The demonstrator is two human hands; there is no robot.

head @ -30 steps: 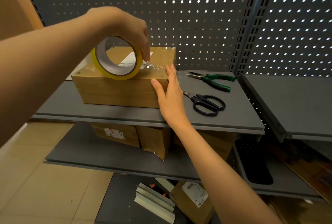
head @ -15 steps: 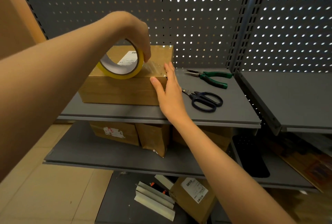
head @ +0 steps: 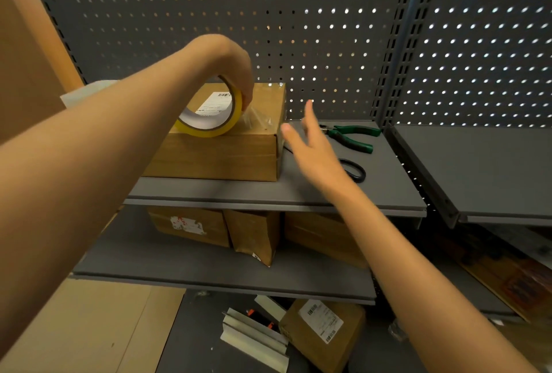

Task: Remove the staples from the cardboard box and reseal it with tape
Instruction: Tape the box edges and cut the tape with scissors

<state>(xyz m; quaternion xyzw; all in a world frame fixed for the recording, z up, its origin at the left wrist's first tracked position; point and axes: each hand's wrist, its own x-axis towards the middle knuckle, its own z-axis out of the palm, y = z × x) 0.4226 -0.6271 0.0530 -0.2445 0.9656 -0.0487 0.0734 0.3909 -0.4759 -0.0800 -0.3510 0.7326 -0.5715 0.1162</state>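
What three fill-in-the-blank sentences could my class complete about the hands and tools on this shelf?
1. The left hand holds a roll of tape whose rim is ____ in colour.
2. The pliers have ____ handles.
3. The right hand, open, hides part of the black ____.

Missing words: yellow; green; scissors
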